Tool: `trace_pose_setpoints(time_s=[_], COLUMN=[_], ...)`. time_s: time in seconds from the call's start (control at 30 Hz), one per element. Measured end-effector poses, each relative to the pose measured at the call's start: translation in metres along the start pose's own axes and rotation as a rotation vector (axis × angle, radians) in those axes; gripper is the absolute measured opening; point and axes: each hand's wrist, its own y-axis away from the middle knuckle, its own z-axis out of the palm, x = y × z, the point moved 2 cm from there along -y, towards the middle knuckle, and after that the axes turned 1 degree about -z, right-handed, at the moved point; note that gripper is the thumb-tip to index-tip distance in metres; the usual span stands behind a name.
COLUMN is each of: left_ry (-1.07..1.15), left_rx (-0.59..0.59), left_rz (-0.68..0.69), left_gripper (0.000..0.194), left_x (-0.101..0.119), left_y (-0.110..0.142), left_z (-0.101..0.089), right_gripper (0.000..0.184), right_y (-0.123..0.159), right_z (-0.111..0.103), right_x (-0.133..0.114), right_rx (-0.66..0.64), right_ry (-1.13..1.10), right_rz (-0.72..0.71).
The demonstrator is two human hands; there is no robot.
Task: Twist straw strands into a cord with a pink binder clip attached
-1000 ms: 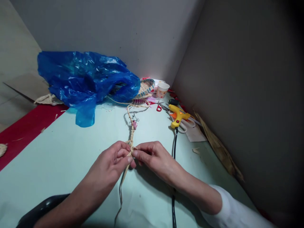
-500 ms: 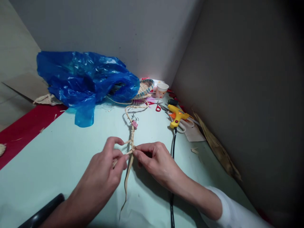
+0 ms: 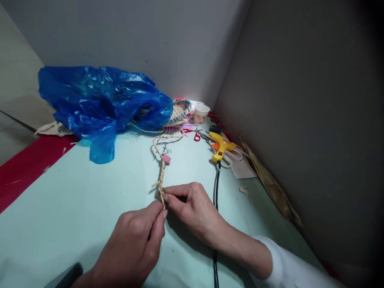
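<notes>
A thin straw-coloured braid (image 3: 162, 173) runs toward me down the middle of the table. A pink binder clip (image 3: 166, 159) grips it farther up, and a short strand end sticks out to its left above my fingers. My right hand (image 3: 195, 208) pinches the braid between thumb and forefinger from the right. Just below, my left hand (image 3: 136, 236) is closed on the lower strands, thumb and forefinger pressed together. The lower strand ends are hidden by that hand.
At the back left lies a blue plastic bag (image 3: 102, 108), beside a woven basket (image 3: 180, 114) and a paper cup (image 3: 201, 115). To the right are red-handled scissors (image 3: 197, 136), a yellow glue gun (image 3: 221, 147) with its black cord (image 3: 216, 200), and a dried husk (image 3: 271, 184).
My left hand has moved down and toward me, its fingers closing on the lower strands. My right hand keeps its pinch on the braid. The view has shifted slightly.
</notes>
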Motion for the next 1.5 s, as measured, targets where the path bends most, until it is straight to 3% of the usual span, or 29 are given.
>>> trace_pose_setpoints(time_s=[0.1,0.3,0.43,0.5,0.57,0.7,0.8,0.87,0.97,1.07,1.2,1.27,1.33,1.5], left_ry=[-0.133,-0.33,-0.222,-0.114,0.021,0.548,0.948,1.087,1.099,1.041,0.878,0.781,0.71,0.735], left_rx=[0.041,-0.089,0.044,0.134,0.148,-0.187,-0.299,-0.325,-0.355,-0.315,-0.221,-0.185,-0.144,-0.118], left_rz=[0.085,0.119,0.229,0.185,0.0,-0.21,-0.373,-0.482,-0.519,-0.509,-0.495,-0.488,-0.484,-0.471], left_gripper=[0.026,0.027,0.024,0.022,0.029,0.025,0.017,0.016,0.023,0.026,0.026,0.027,0.025,0.022], left_x=[0.0,0.006,0.008,0.005,-0.002,-0.005,-0.003,-0.004,-0.007,-0.011,-0.01,-0.008,-0.006,-0.005], left_y=[0.002,0.004,0.002,-0.004,-0.014,-0.028,-0.028,-0.026,-0.023,-0.022,-0.021,-0.021,-0.022,-0.02], left_z=[0.006,0.009,-0.011,-0.026,-0.037,-0.028,-0.012,-0.005,-0.001,-0.002,-0.004,-0.005,-0.006,-0.003], right_gripper=[0.033,0.023,0.025,0.026,0.027,0.027,0.023,0.015,0.023,0.02,0.012,0.017,0.021,0.009], right_y=[0.0,-0.001,0.0,0.0,0.0,0.002,0.003,0.004,0.006,0.009,0.015,0.017,0.019,0.027], right_z=[0.0,0.004,0.0,-0.003,-0.005,-0.004,-0.003,-0.003,-0.006,-0.01,-0.015,-0.014,-0.01,0.008], right_x=[0.001,0.007,0.004,0.0,-0.005,-0.014,-0.014,-0.011,-0.008,-0.011,-0.02,-0.022,-0.024,-0.024], right_rx=[-0.023,0.009,0.02,0.032,0.023,-0.05,-0.081,-0.036,-0.02,-0.082,-0.04,-0.033,-0.015,0.003], right_ry=[-0.073,-0.196,-0.229,-0.233,-0.261,-0.344,-0.325,-0.26,-0.18,-0.023,0.495,0.684,0.785,0.952], right_rz=[0.016,0.076,0.08,0.076,0.069,0.023,0.045,0.094,0.131,0.047,-0.015,-0.017,-0.057,-0.244])
